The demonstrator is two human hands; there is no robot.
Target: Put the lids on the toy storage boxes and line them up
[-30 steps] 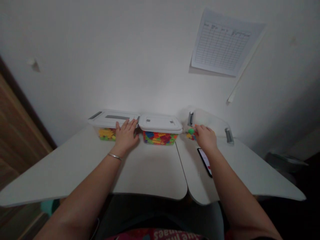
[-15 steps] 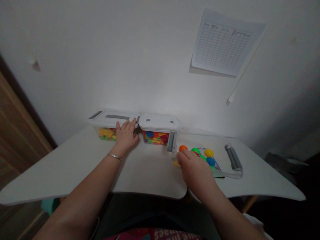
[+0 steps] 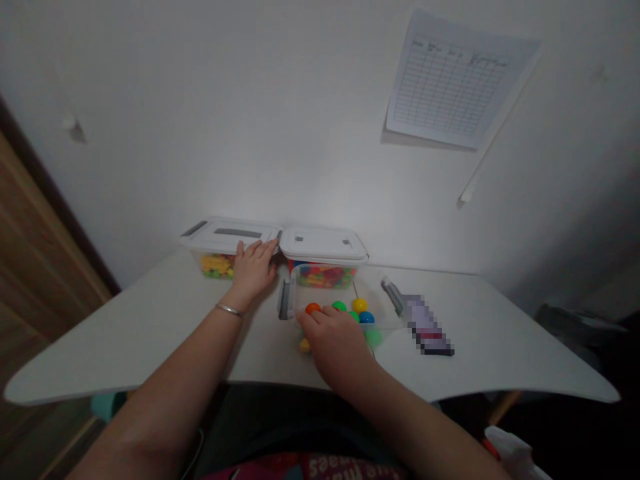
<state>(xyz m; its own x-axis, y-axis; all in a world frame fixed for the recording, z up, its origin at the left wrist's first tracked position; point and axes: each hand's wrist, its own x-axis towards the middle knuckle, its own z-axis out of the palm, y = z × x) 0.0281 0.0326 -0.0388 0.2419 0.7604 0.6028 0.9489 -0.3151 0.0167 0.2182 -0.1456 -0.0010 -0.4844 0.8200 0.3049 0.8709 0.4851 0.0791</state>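
My left hand (image 3: 253, 268) rests with fingers apart on the front right edge of the left lidded box (image 3: 230, 233), which shows yellow and green pieces inside. My right hand (image 3: 334, 340) is closed on the near wall of a clear open box (image 3: 327, 293) with grey latches at both ends. In that box lie several balls, among them an orange one (image 3: 313, 309), a yellow one (image 3: 359, 306) and a blue one (image 3: 367, 318). Behind it stands a second lidded box (image 3: 325, 244) with colourful pieces.
On the white table (image 3: 170, 333), a phone-like flat object (image 3: 427, 327), pixelated, lies right of the clear box. A printed sheet (image 3: 450, 83) hangs on the wall. Teal and wooden things show below the table's edge.
My right hand has moved left with the clear box and its balls, uncovering the flat object. The box now stands in front of the second lidded box. My left hand has hardly moved.
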